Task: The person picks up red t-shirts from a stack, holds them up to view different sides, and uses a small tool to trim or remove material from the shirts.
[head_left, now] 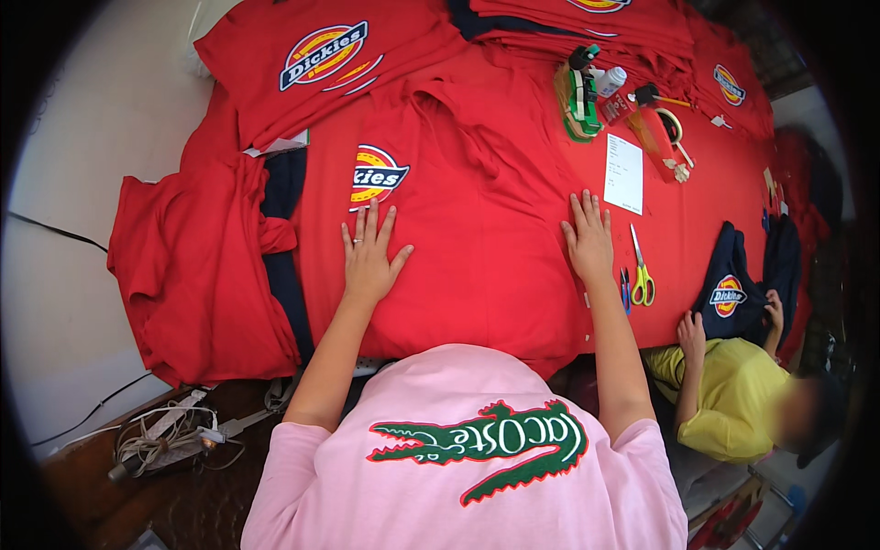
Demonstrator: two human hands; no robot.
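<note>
Spread out before me on the table is a red garment [477, 275], wrinkled toward its far end. My left hand [369, 255] lies flat on its left part with the fingers apart and a ring on one finger. Just beyond those fingertips a round yellow, white and blue printed patch [378, 176] shows, partly covered by red cloth. My right hand [589, 240] presses flat at the garment's right edge, fingers stretched forward. Neither hand grips anything. Yellow-handled scissors [643, 280] lie right of my right wrist, beside a small blue-handled tool [625, 289].
Folded red garments [206, 275] are heaped at left, with more red garments [587, 27] stacked at the back. A white paper slip [623, 174], green tape dispenser [577, 103] and orange tape dispenser [655, 137] lie at right. A co-worker in yellow [733, 394] handles a navy garment [724, 266].
</note>
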